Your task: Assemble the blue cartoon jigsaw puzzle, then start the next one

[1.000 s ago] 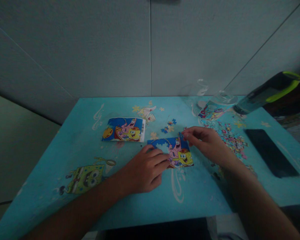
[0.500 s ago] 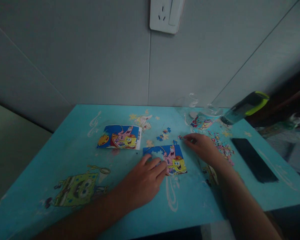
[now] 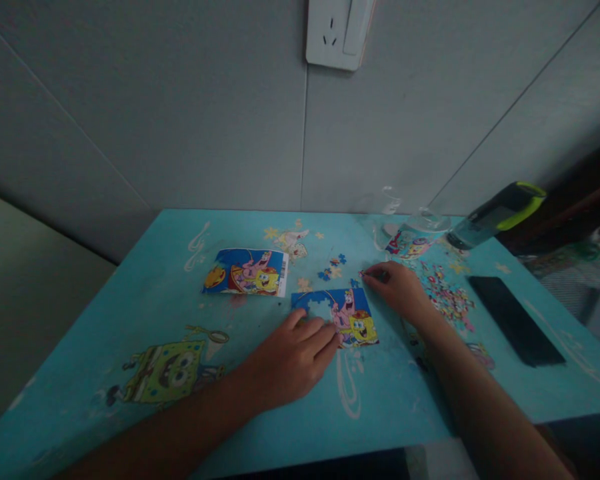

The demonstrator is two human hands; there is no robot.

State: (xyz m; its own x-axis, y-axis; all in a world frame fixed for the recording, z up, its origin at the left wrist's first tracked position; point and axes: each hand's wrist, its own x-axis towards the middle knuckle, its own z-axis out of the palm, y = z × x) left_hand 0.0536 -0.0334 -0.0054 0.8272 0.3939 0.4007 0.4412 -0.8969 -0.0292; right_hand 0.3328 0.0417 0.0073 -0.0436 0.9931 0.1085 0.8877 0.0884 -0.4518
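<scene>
A partly assembled jigsaw puzzle point(image 3: 359, 319) lies on the turquoise table point(image 3: 300, 417), with a gap at its upper left. My left hand point(image 3: 300, 350) rests flat with fingers spread over its lower left part, hiding that area. Beyond the puzzle's right corner, my right hand point(image 3: 393, 287) pinches a small puzzle piece point(image 3: 363, 274) between thumb and fingertips. Several loose blue pieces point(image 3: 325, 274) are just left of that hand. To the left lies the printed reference picture point(image 3: 253, 272), showing the same cartoon scene.
Past my right forearm is a spread of many loose puzzle pieces point(image 3: 445, 293). A dark flat rectangular object point(image 3: 515, 320) lies at the right. Toward the back stand a clear printed tub point(image 3: 415, 243) and a tilted dark bottle point(image 3: 495, 217), near the wall point(image 3: 205, 120).
The view has shifted slightly, so the scene sits a little further right. Both hands keep nearly the same places, the right one still pinching the piece.
</scene>
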